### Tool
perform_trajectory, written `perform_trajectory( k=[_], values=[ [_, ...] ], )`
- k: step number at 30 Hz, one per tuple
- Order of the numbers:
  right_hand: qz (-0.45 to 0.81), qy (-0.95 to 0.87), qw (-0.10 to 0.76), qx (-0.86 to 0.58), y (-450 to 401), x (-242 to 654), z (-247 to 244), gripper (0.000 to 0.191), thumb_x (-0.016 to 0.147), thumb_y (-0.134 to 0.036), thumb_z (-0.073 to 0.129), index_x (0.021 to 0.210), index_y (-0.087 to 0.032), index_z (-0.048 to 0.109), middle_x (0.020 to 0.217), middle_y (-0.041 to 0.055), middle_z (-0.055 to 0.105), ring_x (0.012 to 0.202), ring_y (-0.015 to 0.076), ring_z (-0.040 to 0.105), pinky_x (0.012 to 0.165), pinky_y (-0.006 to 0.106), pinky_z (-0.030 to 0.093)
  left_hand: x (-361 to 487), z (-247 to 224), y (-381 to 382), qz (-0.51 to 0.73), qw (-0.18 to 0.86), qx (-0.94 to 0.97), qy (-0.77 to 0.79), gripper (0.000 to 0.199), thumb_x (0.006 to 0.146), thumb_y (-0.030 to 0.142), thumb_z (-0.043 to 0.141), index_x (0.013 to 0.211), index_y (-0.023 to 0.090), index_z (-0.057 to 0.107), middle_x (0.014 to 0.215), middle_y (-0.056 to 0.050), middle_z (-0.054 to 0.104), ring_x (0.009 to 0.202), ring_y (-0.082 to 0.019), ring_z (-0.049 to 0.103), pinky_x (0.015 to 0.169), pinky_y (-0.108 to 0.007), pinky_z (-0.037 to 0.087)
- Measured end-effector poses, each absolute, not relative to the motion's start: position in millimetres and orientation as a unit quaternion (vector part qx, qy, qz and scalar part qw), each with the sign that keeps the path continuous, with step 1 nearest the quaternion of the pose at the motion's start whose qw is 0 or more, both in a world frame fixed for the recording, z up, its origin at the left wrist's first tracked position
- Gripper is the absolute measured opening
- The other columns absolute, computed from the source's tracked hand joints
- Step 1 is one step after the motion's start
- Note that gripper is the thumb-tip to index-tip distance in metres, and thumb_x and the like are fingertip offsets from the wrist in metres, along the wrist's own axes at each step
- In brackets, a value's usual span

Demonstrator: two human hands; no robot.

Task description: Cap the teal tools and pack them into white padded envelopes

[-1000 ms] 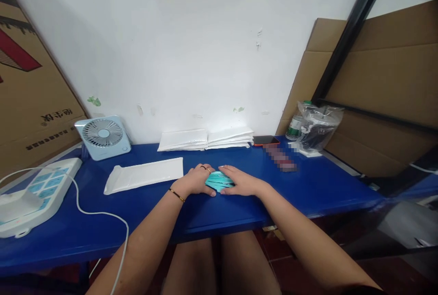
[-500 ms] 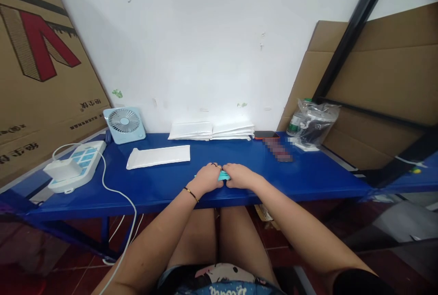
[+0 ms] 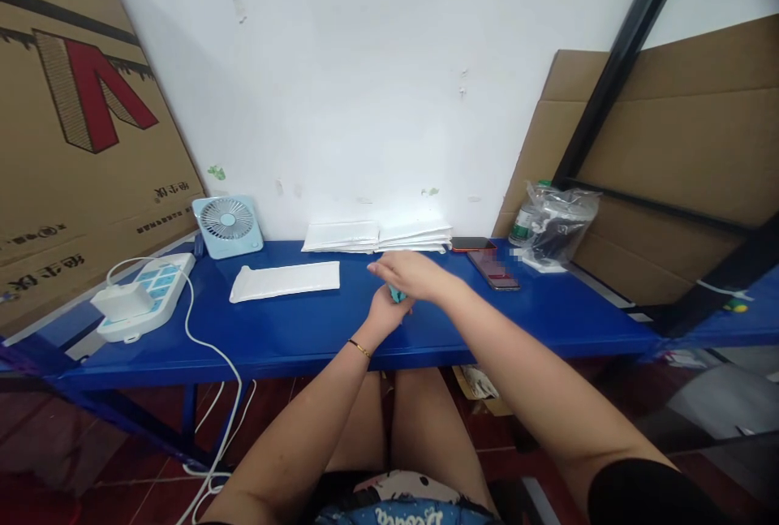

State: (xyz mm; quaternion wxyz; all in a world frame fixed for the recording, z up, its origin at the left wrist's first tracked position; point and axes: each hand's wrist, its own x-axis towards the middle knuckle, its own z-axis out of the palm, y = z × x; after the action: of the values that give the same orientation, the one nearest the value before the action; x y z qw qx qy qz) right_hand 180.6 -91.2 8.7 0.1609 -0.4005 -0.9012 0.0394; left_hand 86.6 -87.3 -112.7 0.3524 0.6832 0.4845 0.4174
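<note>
The left hand (image 3: 387, 314) has its grip closed round a teal bundle (image 3: 397, 294), over the near middle of the blue tabletop (image 3: 304, 326). The right hand (image 3: 411, 272) arches across, hiding much of the bundle; whether its own grip is closed, I cannot tell. A flat white packet (image 3: 285, 281) lies left, white stacks (image 3: 341, 235) far, two phones (image 3: 495, 272) right.

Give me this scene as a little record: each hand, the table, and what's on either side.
Left hand: around a teal item, mostly hidden
Right hand: over it, contact unclear
Table: blue
Left side: fan, power strip, one flat white pack
Back: two white stacks, by the wall
Right side: phone, bottle, plastic bag
</note>
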Motion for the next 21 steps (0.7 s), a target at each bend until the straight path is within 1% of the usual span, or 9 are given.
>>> perform_trajectory(
  k=[2,5,7,9,10,11,14,18,21],
  values=[
    [0.053,-0.896,0.170,-0.406,-90.7,177.4,-1.9,0.044,0.096,-0.040,0.029,0.087,-0.016,0.065,0.084,0.0077,0.065,0.081,0.0181,0.058,0.069,0.026,0.038,84.7,-117.5,-86.2,0.401,0.370,0.694,0.470,0.025,0.076,0.036,0.057,0.064,0.014,0.057,0.060,-0.004,0.064,0.060,-0.015,0.061,0.059,-0.024,0.047],
    [0.039,-0.898,0.190,-0.394,-91.3,187.9,-2.7,0.042,0.096,-0.038,0.028,0.097,-0.017,0.065,0.092,0.0079,0.065,0.089,0.0192,0.058,0.075,0.027,0.039,79.7,-118.7,-80.7,0.368,0.357,0.722,0.465,0.030,0.079,0.043,0.053,0.075,0.014,0.061,0.066,-0.004,0.066,0.064,-0.017,0.063,0.060,-0.025,0.048],
    [-0.011,-0.908,0.202,-0.368,-92.6,201.0,-0.5,0.036,0.090,-0.045,0.041,0.108,-0.020,0.061,0.106,0.0079,0.062,0.100,0.0223,0.054,0.084,0.032,0.037,75.7,-114.2,-74.3,0.327,0.296,0.755,0.485,0.030,0.078,0.043,0.053,0.082,0.015,0.063,0.075,-0.005,0.068,0.071,-0.020,0.064,0.063,-0.027,0.048],
    [-0.075,-0.919,0.183,-0.340,-92.8,212.3,-5.6,0.051,0.075,-0.048,0.062,0.117,-0.021,0.054,0.117,0.0087,0.057,0.109,0.0268,0.048,0.092,0.037,0.033,71.3,-106.6,-66.7,0.246,0.220,0.794,0.510,0.024,0.073,0.038,0.058,0.083,0.016,0.064,0.082,-0.006,0.069,0.077,-0.023,0.064,0.065,-0.028,0.047],
    [-0.102,-0.923,0.156,-0.337,-91.8,215.9,-12.2,0.057,0.068,-0.044,0.069,0.117,-0.020,0.054,0.115,0.0099,0.058,0.109,0.0285,0.047,0.093,0.039,0.032,69.3,-102.5,-63.0,0.200,0.193,0.808,0.519,0.022,0.069,0.035,0.060,0.080,0.016,0.065,0.080,-0.007,0.069,0.076,-0.023,0.064,0.064,-0.029,0.046],
    [-0.122,-0.922,0.120,-0.347,-89.9,217.8,-21.3,0.053,0.065,-0.037,0.072,0.113,-0.019,0.056,0.110,0.0111,0.060,0.105,0.0293,0.049,0.091,0.040,0.032,67.5,-98.5,-59.5,0.157,0.177,0.817,0.526,0.020,0.066,0.033,0.061,0.076,0.016,0.065,0.077,-0.007,0.069,0.072,-0.024,0.064,0.061,-0.029,0.046],
    [-0.140,-0.884,0.061,-0.441,-79.0,215.6,-55.5,0.021,0.074,-0.019,0.060,0.096,-0.017,0.060,0.092,0.0129,0.063,0.091,0.0263,0.054,0.078,0.035,0.037,64.2,-89.4,-51.3,0.083,0.163,0.829,0.529,0.018,0.059,0.031,0.063,0.069,0.017,0.064,0.070,-0.007,0.067,0.062,-0.023,0.063,0.053,-0.027,0.043],
    [-0.103,-0.863,0.059,-0.492,-58.9,209.4,-87.2,0.019,0.080,-0.022,0.052,0.098,-0.020,0.058,0.091,0.0105,0.064,0.083,0.0240,0.058,0.066,0.030,0.039,62.4,-83.7,-43.9,0.039,0.094,0.825,0.556,0.021,0.057,0.031,0.063,0.074,0.019,0.066,0.077,-0.008,0.068,0.068,-0.023,0.064,0.056,-0.027,0.045],
    [-0.091,-0.852,0.073,-0.511,-45.0,209.4,-93.1,0.019,0.082,-0.026,0.049,0.099,-0.021,0.057,0.092,0.0095,0.065,0.081,0.0230,0.060,0.064,0.029,0.039,60.2,-81.7,-38.2,0.057,0.015,0.805,0.591,0.025,0.063,0.031,0.059,0.084,0.020,0.067,0.084,-0.010,0.068,0.078,-0.027,0.065,0.065,-0.032,0.048]
  ],
)
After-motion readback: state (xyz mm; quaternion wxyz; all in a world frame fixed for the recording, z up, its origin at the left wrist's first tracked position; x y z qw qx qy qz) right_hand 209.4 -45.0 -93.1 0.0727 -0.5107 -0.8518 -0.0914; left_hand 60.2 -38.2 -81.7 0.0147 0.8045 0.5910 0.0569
